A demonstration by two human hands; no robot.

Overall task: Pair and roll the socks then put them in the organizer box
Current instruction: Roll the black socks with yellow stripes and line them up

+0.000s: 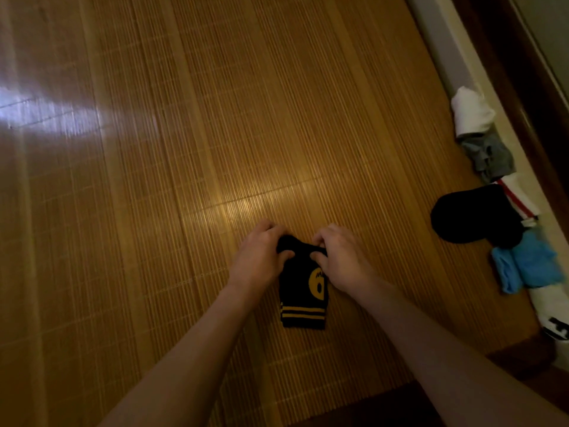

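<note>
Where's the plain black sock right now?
In the head view, the plain black sock lies at the right edge of the bamboo mat, between the grey sock and the blue socks.

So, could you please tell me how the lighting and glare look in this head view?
Head view: dim, warm light; white glare on the bamboo mat at left, a softer sheen above the hands; the black-and-yellow sock stays legible; edges bow from the wide-angle lens.

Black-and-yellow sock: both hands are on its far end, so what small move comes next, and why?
Probably start rolling the far end toward the striped cuff. Both the left hand and right hand pinch the far end of the black-and-yellow sock, which lies flat, unrolled, on the bamboo mat.
</note>
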